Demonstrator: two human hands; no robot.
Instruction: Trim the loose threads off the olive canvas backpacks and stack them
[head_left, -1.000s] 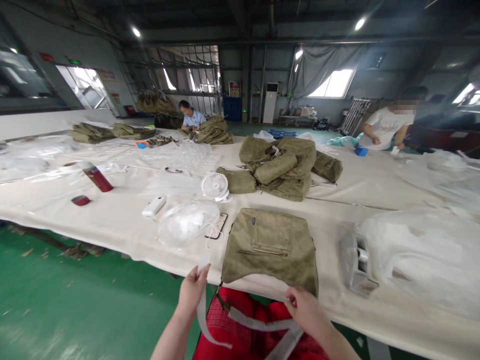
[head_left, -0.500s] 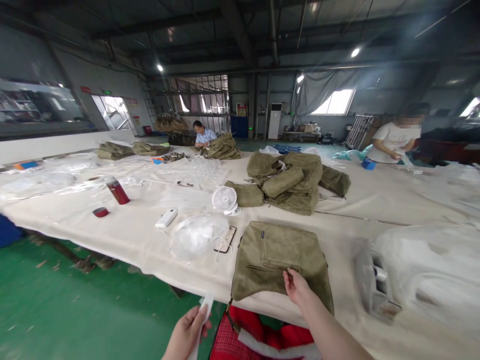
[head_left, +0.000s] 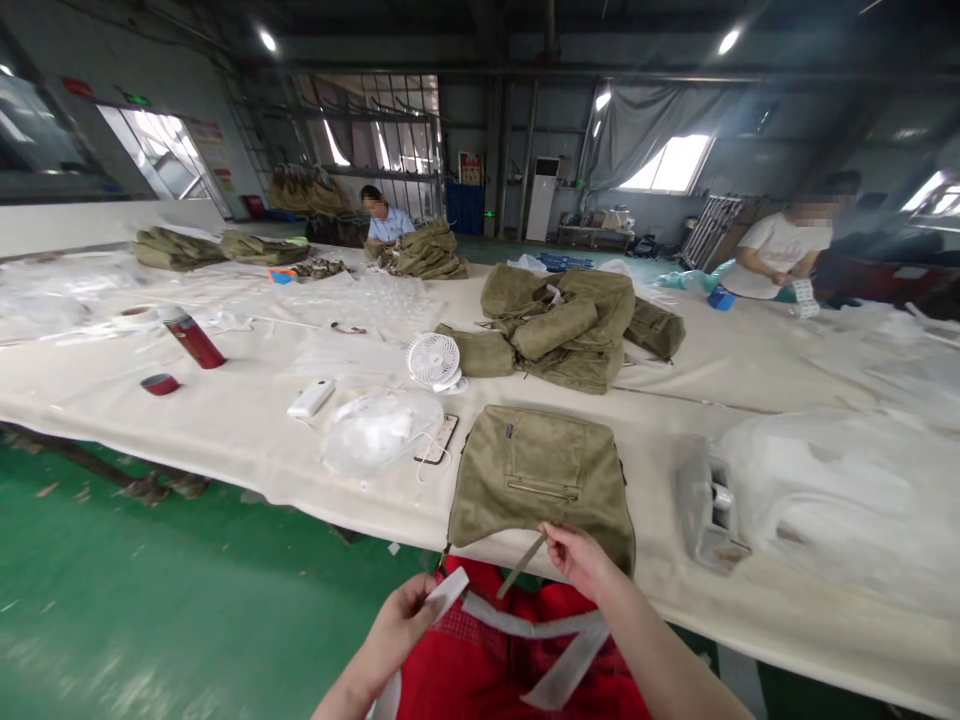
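An olive-green bag [head_left: 546, 460] lies flat at the table's near edge, with a zipped pocket and a small dark label on its front. Just below its lower edge, my right hand [head_left: 574, 558] pinches one end of a narrow olive strip [head_left: 521, 566], which hangs down to the left. My left hand [head_left: 405, 610], lower and further left, is closed on a white strip [head_left: 448, 592] that sticks out past the thumb. More white strips [head_left: 566, 665] lie across the red cloth [head_left: 480, 668] on my lap.
Near the bag are a phone [head_left: 442, 440], clear plastic [head_left: 382, 432] and a white fan [head_left: 433, 362]. Olive bags [head_left: 562, 325] are heaped behind it. A red flask [head_left: 195, 338] stands left; a plastic-wrapped bundle [head_left: 817, 500] lies right. Two people [head_left: 388, 222] work across the table.
My right hand has come off the zipped pocket toward me and now holds the olive strip in view. The white strip in my left hand has swung to point right. The view has shifted.
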